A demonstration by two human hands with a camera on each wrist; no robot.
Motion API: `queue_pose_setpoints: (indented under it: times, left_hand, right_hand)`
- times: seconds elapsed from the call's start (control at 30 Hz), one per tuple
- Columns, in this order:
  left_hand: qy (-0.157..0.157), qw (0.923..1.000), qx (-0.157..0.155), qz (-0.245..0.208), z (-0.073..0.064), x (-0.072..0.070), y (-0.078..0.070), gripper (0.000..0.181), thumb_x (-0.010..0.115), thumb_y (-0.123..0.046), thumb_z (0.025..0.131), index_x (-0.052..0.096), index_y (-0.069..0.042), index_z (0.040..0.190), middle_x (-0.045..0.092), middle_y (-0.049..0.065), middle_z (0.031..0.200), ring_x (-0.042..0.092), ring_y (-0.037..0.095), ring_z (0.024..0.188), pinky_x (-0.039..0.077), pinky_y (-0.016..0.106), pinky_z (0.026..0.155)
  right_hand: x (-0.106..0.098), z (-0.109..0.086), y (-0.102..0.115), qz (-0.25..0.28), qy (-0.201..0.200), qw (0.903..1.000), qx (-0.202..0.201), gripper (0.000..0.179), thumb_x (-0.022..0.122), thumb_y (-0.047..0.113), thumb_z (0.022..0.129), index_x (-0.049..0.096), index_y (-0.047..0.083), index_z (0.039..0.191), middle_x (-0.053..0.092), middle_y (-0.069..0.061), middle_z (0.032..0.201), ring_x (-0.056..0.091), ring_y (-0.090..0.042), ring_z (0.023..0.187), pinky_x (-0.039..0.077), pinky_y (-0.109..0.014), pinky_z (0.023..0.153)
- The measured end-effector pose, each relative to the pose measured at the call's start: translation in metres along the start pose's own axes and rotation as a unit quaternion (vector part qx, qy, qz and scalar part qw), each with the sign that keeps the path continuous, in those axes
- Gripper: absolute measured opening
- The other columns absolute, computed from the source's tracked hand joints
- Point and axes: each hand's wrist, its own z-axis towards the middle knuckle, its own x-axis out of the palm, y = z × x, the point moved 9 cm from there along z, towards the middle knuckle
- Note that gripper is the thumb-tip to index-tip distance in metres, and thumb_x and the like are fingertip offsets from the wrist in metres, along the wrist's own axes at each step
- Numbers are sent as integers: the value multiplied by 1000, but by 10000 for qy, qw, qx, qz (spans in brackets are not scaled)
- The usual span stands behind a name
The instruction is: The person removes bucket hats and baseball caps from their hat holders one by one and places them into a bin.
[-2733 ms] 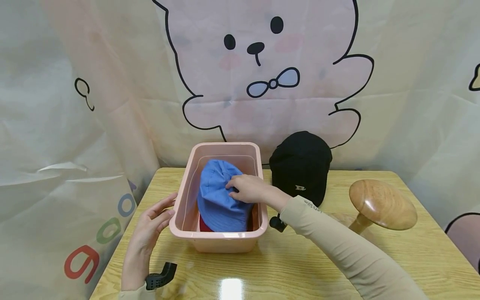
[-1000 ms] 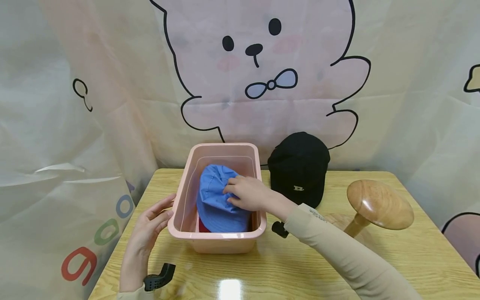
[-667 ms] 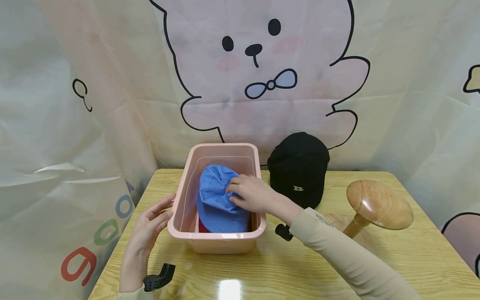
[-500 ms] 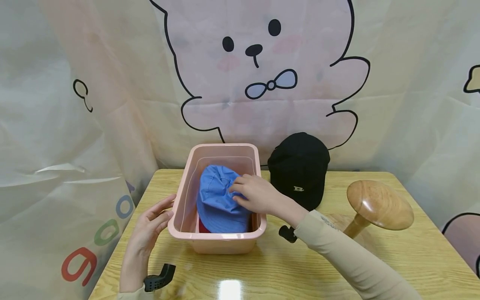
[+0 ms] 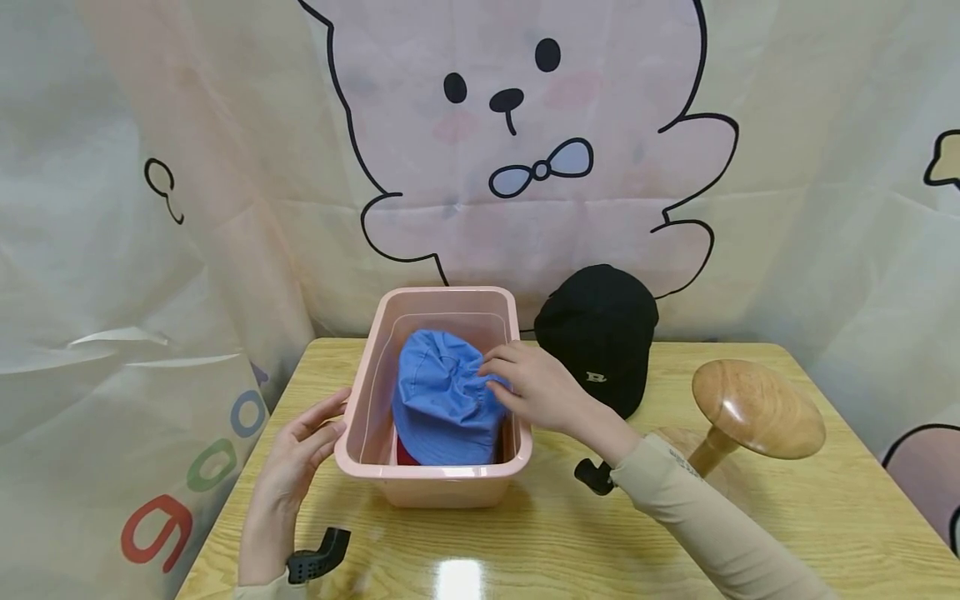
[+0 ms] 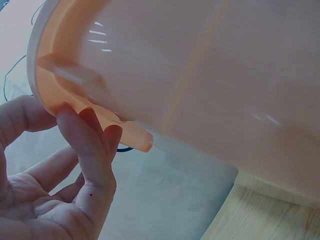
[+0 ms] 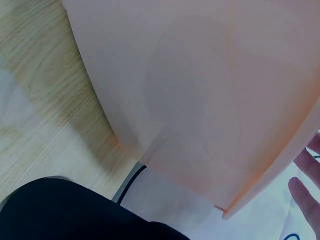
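Observation:
A blue cap [image 5: 442,392] lies crown up inside the pink plastic bin [image 5: 431,472], with something red [image 5: 406,454] showing under its brim. My left hand [image 5: 296,458] is at the bin's left rim. In the left wrist view its fingertips pinch the flanged rim [image 6: 47,80]. Over the right rim reaches my right hand [image 5: 543,387], fingers loosely bent, fingertips at the right side of the blue cap's crown. In the right wrist view only its fingers [image 7: 306,200] show at the right edge, beyond the bin's wall [image 7: 190,100].
A black cap [image 5: 600,333] with a small light emblem stands at the back, right of the bin and behind my right forearm. Further right is a wooden mushroom-shaped stand [image 5: 757,408] on the wooden table [image 5: 600,542]. A printed curtain [image 5: 465,225] hangs behind.
My right hand has drawn back rightward from the blue cap's middle to its right side, exposing more of the crown. The left hand stays at the bin's rim.

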Motion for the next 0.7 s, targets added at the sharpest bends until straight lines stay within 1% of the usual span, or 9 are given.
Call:
queue_pose_setpoints:
  times: [0.23, 0.33, 0.53, 0.7]
  left_hand:
    - [48, 10000, 62, -31, 0, 1, -1, 41, 53, 0, 95, 54, -2, 136, 66, -8, 107, 63, 4, 98, 55, 17, 81]
    - [60, 9999, 86, -61, 0, 1, -1, 41, 53, 0, 95, 54, -2, 135, 66, -8, 107, 64, 4, 97, 55, 17, 81]
    - [82, 9999, 107, -73, 0, 1, -2, 41, 53, 1, 95, 53, -1, 136, 66, -9, 108, 64, 3, 97, 55, 17, 81]
    - [106, 9998, 132, -65, 0, 1, -1, 41, 52, 1, 95, 54, -2, 135, 65, -8, 108, 64, 4, 98, 55, 17, 81]
  right_hand:
    - [-11, -8, -12, 207, -374, 9986, 295, 17, 63, 17, 91, 72, 14, 105, 68, 1, 110, 59, -17, 101, 51, -34, 86]
    - [-16, -11, -17, 304, -580, 9971, 399, 17, 64, 16, 91, 72, 13, 105, 68, 0, 110, 60, -18, 103, 52, -35, 88]
    - [-27, -20, -28, 439, -1087, 9911, 626, 19, 67, 13, 88, 72, 13, 107, 68, -2, 111, 59, -19, 101, 52, -36, 86]
    - [-35, -26, -36, 420, -1391, 9865, 760, 21, 68, 10, 87, 71, 10, 107, 68, -6, 111, 58, -22, 103, 51, -39, 89]
